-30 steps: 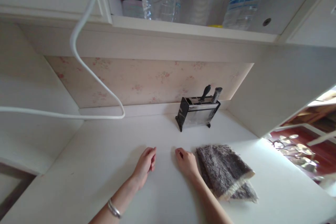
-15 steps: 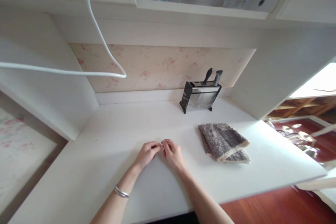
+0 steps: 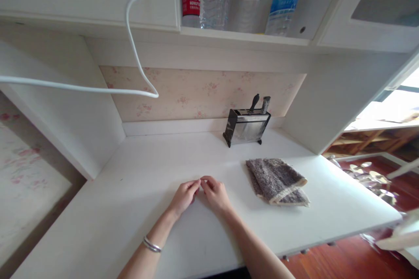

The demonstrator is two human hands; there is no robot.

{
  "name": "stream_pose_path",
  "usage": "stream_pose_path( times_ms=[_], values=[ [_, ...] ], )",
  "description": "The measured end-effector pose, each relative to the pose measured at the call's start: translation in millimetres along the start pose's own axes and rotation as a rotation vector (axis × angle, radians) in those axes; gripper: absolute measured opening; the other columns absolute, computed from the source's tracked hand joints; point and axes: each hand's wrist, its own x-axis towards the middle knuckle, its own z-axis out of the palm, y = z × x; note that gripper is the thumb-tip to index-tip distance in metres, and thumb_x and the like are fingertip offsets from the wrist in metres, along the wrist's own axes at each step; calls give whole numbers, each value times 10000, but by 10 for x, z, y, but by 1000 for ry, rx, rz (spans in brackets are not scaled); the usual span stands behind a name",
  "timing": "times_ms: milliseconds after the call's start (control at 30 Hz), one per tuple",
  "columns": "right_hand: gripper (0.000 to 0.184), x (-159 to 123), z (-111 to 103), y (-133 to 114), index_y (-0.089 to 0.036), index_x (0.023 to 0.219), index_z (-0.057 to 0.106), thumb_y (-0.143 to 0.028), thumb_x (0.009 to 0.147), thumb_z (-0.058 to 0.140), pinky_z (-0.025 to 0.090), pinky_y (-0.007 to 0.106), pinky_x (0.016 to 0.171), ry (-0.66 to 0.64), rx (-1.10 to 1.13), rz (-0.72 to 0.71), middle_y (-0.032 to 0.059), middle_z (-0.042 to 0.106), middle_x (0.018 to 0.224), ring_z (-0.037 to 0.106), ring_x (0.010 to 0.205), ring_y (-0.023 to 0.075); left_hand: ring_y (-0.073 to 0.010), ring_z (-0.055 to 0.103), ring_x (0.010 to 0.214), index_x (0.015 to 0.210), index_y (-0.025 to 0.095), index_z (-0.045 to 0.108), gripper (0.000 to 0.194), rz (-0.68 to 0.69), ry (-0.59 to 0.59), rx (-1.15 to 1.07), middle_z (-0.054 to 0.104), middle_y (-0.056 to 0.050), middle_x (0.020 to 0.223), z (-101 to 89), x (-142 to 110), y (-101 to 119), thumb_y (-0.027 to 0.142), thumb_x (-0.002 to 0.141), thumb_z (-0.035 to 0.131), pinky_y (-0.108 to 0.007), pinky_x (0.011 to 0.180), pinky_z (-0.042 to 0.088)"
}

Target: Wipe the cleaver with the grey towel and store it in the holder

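Note:
My left hand (image 3: pixel 185 197) and my right hand (image 3: pixel 214 192) rest on the white counter (image 3: pixel 150 157), their fingertips meeting near its middle. The fingers of both are curled and closed, and nothing shows between them. A silver bracelet (image 3: pixel 152 244) circles my left wrist. To the right of my right hand, and apart from it, lies a folded grey-brown cloth (image 3: pixel 275 180) with a pale edge.
A knife block (image 3: pixel 248 127) with two dark handles stands near the back wall. Several plastic bottles (image 3: pixel 214 2) stand in the open cabinet above. A white cable (image 3: pixel 132 43) hangs across the upper left. Side panels (image 3: pixel 353 91) bound the counter.
The view has tilted up, so more of the bottles and cabinet shows. My hands stay together at nearly the same spot, their fingers shifted slightly.

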Motion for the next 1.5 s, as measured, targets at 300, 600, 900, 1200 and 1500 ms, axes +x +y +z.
stream_pose_path(
  times_ms=[300, 600, 900, 1200, 1500],
  values=[
    [213, 57, 23, 81, -217, 920, 619, -367, 904, 468, 397, 203, 526, -5, 79, -1, -2, 692, 840, 556, 515, 99, -112, 322, 453, 665, 213, 578, 408, 17, 11, 38, 401, 36, 541, 32, 8, 31, 592, 807, 524, -250, 437, 200],
    [163, 98, 28, 100, -219, 929, 600, -319, 899, 475, 401, 206, 559, -14, 55, -5, 1, 688, 878, 572, 569, 109, -187, 493, 527, 928, 235, 731, 382, 14, 52, 47, 538, -1, 525, 48, -30, 126, 549, 756, 601, -275, 498, 348],
    [158, 106, 55, 164, -225, 952, 585, -339, 899, 489, 406, 218, 583, -8, 54, -8, -2, 681, 879, 583, 594, 119, -215, 597, 695, 1130, 152, 686, 506, 63, 5, 145, 636, -28, 601, 21, -27, 120, 530, 830, 533, -305, 686, 451],
    [160, 103, 44, 153, -229, 929, 593, -345, 906, 484, 368, 210, 525, -26, 32, 5, -8, 667, 801, 549, 546, 113, -229, 629, 748, 1150, 169, 683, 465, 71, 16, 181, 666, -32, 623, 22, -29, 130, 480, 839, 532, -314, 723, 471],
    [153, 113, 55, 187, -227, 937, 592, -327, 900, 482, 370, 208, 535, -25, 27, -13, -7, 661, 822, 555, 573, 110, -228, 634, 762, 1153, 169, 684, 448, 78, 16, 196, 660, -31, 605, 17, -24, 113, 457, 846, 528, -305, 711, 469]
  ],
)
